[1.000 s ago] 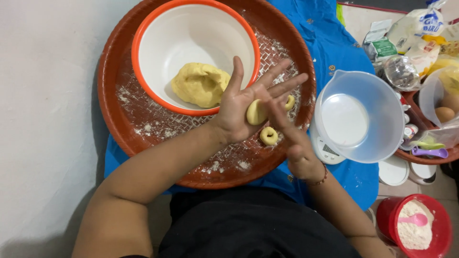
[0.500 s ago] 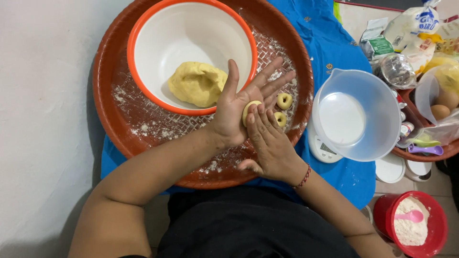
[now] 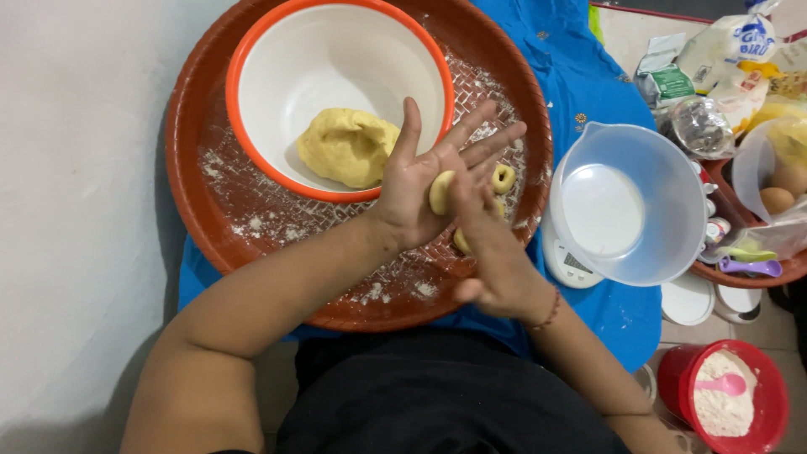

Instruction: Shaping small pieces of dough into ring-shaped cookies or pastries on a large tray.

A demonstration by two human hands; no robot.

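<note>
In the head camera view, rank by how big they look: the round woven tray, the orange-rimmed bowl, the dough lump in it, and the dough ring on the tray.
1. Woven tray
2. Orange-rimmed bowl
3. Dough lump
4. Dough ring

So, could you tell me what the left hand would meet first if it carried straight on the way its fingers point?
Probably the ring of dough beside the left hand's fingertips, though depth is unclear.

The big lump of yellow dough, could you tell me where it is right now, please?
In the head view, the lump of yellow dough lies inside the white bowl with the orange rim, on the round brown tray, just left of the left hand.
</note>
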